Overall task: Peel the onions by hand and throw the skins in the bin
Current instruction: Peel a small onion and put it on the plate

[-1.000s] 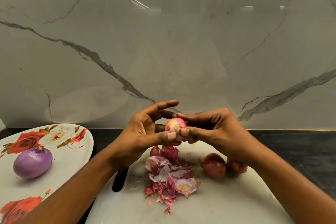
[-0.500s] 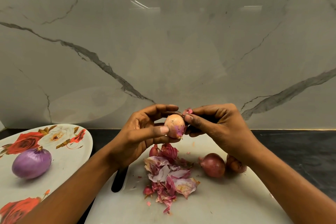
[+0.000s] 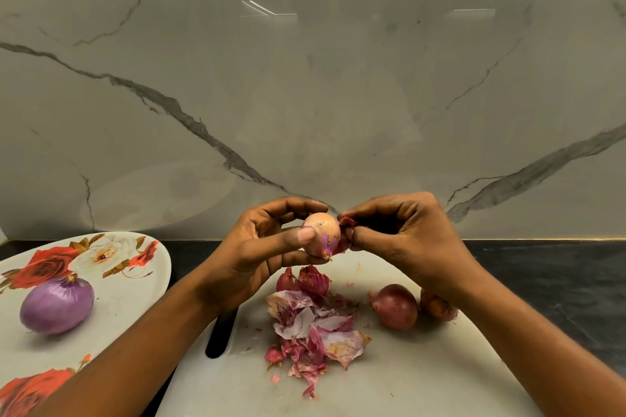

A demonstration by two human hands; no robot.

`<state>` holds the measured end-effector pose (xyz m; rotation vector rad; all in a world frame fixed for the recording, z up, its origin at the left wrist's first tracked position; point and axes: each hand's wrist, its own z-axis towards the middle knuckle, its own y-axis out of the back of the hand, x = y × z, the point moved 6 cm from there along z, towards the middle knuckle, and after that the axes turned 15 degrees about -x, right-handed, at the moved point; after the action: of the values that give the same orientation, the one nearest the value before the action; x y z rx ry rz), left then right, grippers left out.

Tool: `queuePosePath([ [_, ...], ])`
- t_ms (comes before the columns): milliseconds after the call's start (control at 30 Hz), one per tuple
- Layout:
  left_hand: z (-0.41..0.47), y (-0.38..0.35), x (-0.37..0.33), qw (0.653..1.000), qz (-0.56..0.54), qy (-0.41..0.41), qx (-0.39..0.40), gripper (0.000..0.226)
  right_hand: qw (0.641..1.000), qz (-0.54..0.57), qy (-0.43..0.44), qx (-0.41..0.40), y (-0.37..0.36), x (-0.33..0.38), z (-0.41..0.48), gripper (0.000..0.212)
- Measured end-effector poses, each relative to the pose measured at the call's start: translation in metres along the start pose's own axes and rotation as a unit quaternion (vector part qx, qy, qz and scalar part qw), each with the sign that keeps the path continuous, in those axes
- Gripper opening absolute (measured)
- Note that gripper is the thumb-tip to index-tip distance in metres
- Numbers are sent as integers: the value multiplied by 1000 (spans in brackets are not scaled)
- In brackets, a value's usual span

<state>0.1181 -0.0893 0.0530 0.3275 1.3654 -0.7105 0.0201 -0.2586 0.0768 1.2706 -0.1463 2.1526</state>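
My left hand (image 3: 267,247) grips a small, partly peeled onion (image 3: 321,232) between thumb and fingers, above the white cutting board (image 3: 423,372). My right hand (image 3: 406,240) pinches a reddish strip of skin (image 3: 343,234) still attached to the onion's right side. A heap of pink and purple skins (image 3: 315,325) lies on the board under my hands. Two unpeeled red onions sit to its right: one in full view (image 3: 396,306), the other (image 3: 437,306) half hidden behind my right wrist. No bin is in view.
A flowered oval plate (image 3: 128,288) at the left holds a peeled purple onion (image 3: 56,305). A dark slot-shaped handle hole (image 3: 220,335) marks the board's left edge. The board lies on a dark counter (image 3: 542,274) against a grey marble wall (image 3: 305,78).
The onion has turned in my left hand, showing more pale peeled surface. My right hand has shifted from cupping the onion to pinching a strip of skin and drawing it rightward.
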Motion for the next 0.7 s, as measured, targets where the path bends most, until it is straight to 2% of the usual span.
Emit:
queuePosePath([
  [233,5,4,9,991,-110,71,-12,45,999,-14,2,-37,5,0,2,22],
  [433,9,9,7,989,-128,62,-44,41,998,-31,-7,-60,14,-3,7,24],
  [500,10,12,4,988,-136,53,-56,51,998,-57,-15,-34,14,-3,8,24],
  [600,10,15,0,992,-100,30,-73,72,994,-85,-46,47,5,-8,3,24],
  [700,8,16,-1,995,-43,17,-86,75,989,-99,-55,99,-6,-9,-4,33],
])
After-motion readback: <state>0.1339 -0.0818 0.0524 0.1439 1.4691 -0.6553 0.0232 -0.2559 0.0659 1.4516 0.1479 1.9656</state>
